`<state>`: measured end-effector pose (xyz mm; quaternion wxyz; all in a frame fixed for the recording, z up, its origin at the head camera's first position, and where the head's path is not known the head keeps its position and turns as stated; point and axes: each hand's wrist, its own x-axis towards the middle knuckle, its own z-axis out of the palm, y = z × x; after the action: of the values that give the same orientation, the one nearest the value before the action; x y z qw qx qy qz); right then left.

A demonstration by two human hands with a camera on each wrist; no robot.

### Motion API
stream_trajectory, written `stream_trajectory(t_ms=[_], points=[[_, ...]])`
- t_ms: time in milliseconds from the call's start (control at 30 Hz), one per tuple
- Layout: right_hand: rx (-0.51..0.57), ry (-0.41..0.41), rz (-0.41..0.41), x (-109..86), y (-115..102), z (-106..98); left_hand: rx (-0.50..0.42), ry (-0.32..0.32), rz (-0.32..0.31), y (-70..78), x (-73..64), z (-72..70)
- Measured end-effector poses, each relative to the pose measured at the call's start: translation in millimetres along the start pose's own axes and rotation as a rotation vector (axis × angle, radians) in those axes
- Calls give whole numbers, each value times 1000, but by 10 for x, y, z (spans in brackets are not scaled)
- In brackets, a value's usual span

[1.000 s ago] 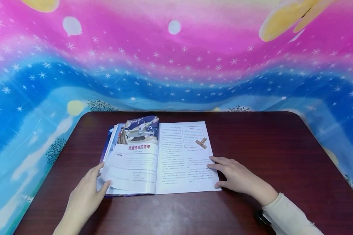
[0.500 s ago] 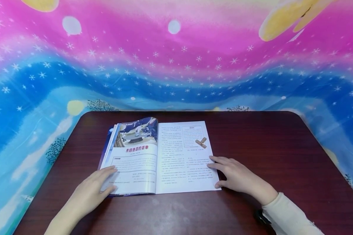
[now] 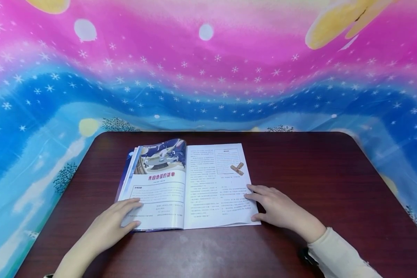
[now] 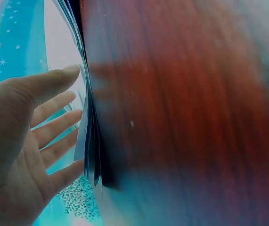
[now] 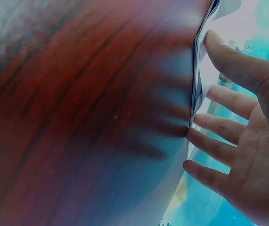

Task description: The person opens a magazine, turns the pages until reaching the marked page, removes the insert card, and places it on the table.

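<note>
An open magazine (image 3: pixel 217 185) lies on the table, its left page headed by a picture and a red title. My left hand (image 3: pixel 109 224) rests on the lower left corner of that page, fingers spread and relaxed. At the right page's outer edge is my right hand (image 3: pixel 281 208), fingertips on the margin and thumb at the lower corner. There the bottom edge of the top sheet bows up slightly from the sheets below. In the wrist views the left hand (image 4: pixel 26 136) and right hand (image 5: pixel 247 146) both have extended fingers along the magazine's edge.
The dark red-brown table (image 3: pixel 309 166) has rounded far corners. Behind and beside it hangs a pink and blue cloth (image 3: pixel 208 85) with white snowflakes. A light sleeve (image 3: pixel 340 251) covers my right forearm, with a black band (image 3: pixel 307 256) at the wrist.
My left hand has moved right onto the left page, which now lies flatter with its picture spread wider. The lower right corner of the right page has begun to bow up beside my right thumb.
</note>
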<state>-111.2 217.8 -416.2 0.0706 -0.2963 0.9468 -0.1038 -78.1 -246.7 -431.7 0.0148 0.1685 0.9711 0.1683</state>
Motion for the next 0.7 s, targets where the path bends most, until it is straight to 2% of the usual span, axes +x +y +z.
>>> stream_trajectory(t_ms=[567, 700], points=[[47, 19, 8, 65, 12, -57, 59, -16, -6, 28, 22, -22], [56, 47, -1, 95, -5, -80, 63, -25, -12, 36, 31, -35]])
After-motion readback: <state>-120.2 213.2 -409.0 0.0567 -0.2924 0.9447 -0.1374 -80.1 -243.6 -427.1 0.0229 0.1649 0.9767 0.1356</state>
